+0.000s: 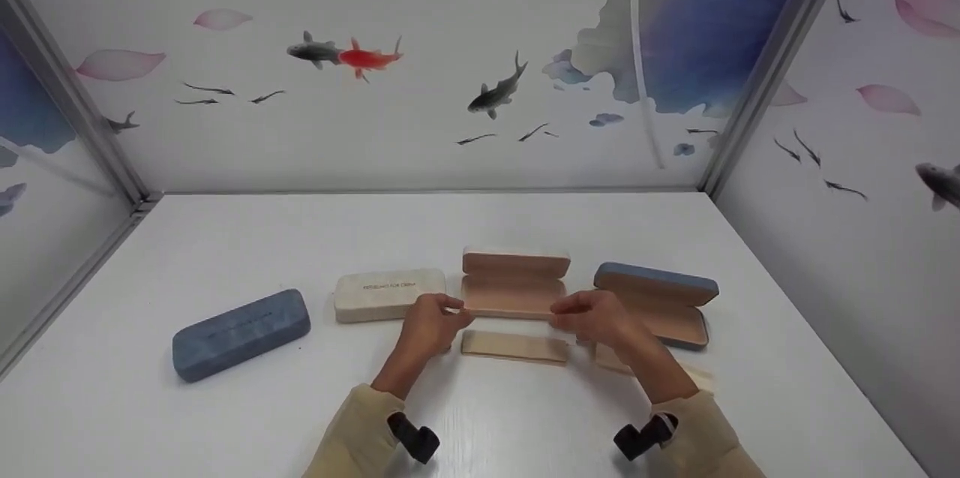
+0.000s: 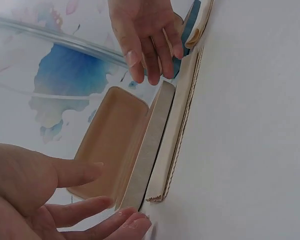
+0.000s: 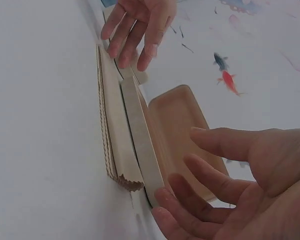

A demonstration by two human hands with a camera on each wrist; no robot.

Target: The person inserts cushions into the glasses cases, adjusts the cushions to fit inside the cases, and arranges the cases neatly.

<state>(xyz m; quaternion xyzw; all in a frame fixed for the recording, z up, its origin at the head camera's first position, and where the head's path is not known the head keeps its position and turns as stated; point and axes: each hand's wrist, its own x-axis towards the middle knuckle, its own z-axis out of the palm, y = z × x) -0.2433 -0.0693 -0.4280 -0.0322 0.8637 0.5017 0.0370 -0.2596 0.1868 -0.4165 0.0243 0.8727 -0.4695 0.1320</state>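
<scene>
A cream glasses case (image 1: pixel 514 296) with a tan lining stands with its lid raised in the middle of the table. My left hand (image 1: pixel 433 324) is at its left end, fingers loosely extended. At the opposite end my right hand (image 1: pixel 596 318) is held in much the same way. Fingertips of both hands are at the case's front corners in the wrist views; firm contact cannot be told. Just in front of the case lies a folded beige cloth (image 1: pixel 514 347) with zigzag-cut edges (image 3: pixel 132 185). Neither hand grips anything.
To the right, a blue glasses case (image 1: pixel 660 275) stands with its lid up, a beige cloth (image 1: pixel 701 377) before it, partly hidden by my right arm. A closed cream case (image 1: pixel 386 294) and a closed blue case (image 1: pixel 241 335) lie to the left. Printed walls (image 1: pixel 420 133) border the table.
</scene>
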